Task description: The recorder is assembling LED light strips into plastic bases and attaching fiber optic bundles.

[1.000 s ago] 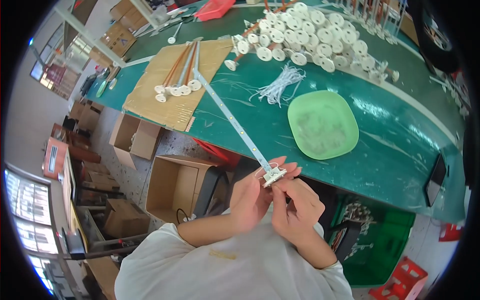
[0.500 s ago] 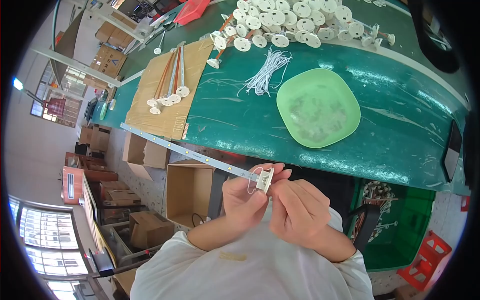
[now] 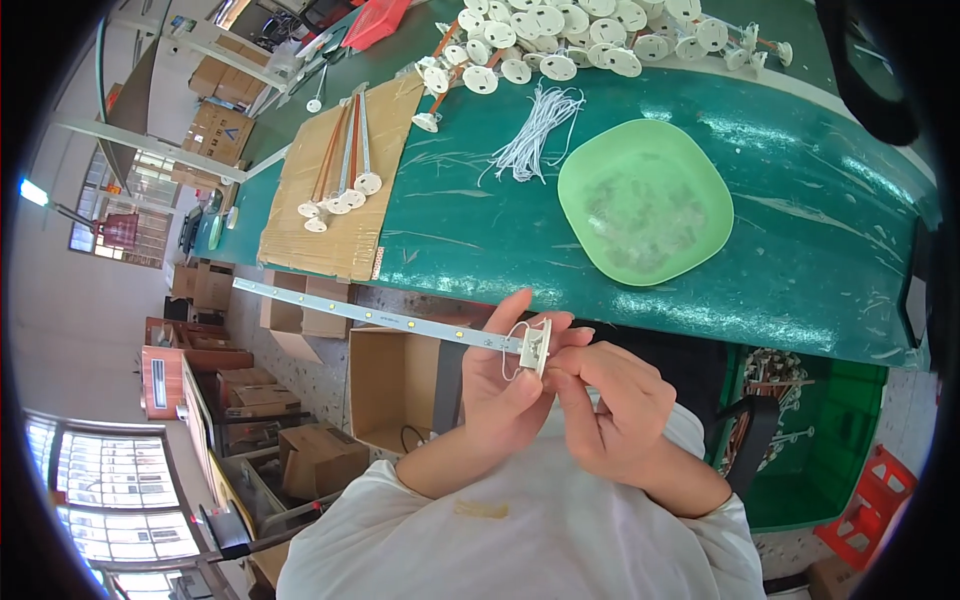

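My left hand (image 3: 508,398) holds an LED strip (image 3: 385,320) by the white round end cap (image 3: 535,346) at its near end. The strip is long, narrow and pale, with small yellow LEDs along it, and reaches out to the left past the bench edge. A thin white wire loops beside the cap, over my left fingers. My right hand (image 3: 618,400) is closed in a pinch against the right side of the cap. Whatever lies between its thumb and forefinger is too small or hidden to name.
Ahead on the green bench (image 3: 460,230) lie a light green bowl (image 3: 640,255) of small clear pieces, a bundle of white wires (image 3: 535,140), cardboard (image 3: 290,235) bearing several capped strips, and a heap of capped strips (image 3: 560,30). A dark green bin (image 3: 830,440) stands at the right.
The strip's far end has swung nearer to me. My left forefinger has lifted and straightened away from the cap. My right hand stays pinched beside it. The whole view has shifted slightly.
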`<state>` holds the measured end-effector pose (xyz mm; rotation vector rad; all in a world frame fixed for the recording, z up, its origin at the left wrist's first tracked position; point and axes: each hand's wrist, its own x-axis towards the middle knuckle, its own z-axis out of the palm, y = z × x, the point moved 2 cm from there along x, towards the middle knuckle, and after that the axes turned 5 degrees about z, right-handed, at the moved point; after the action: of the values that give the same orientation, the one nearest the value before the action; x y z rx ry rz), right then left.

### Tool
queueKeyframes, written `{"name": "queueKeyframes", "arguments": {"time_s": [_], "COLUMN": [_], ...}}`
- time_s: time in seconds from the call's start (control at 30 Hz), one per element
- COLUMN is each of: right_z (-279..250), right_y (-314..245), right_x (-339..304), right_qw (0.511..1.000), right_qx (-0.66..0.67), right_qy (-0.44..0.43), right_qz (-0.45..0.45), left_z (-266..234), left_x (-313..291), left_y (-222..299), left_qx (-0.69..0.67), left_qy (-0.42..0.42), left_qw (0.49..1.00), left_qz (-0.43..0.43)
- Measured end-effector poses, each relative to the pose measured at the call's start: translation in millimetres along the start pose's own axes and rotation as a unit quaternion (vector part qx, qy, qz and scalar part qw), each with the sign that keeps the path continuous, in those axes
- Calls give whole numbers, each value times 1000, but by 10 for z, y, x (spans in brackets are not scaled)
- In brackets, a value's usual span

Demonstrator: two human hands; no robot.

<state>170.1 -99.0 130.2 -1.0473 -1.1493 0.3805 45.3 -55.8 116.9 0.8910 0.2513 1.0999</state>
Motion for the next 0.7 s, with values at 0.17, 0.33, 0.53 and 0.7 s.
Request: {"name": "queueKeyframes", "arguments": {"time_s": [0.17,0.33,0.53,0.7], "right_z": [-16,-77,-175,-169], "right_y": [13,-81,-88,-15], "right_x": [9,33,95,60], "right_qw": [999,998,993,987], "right_qx": [34,-43,-9,68], "right_qy": [-22,-42,-103,-79], "right_qz": [4,-17,53,125], "left_z": [-48,-15,-70,-59], "left_x": [-8,-24,-26,-37], "left_y": [-34,15,37,48], "left_qx": [19,64,55,28], "left_qy": [-51,-2,-5,17], "left_qw": [998,998,998,999], "left_qz": [17,9,-9,-38]}}
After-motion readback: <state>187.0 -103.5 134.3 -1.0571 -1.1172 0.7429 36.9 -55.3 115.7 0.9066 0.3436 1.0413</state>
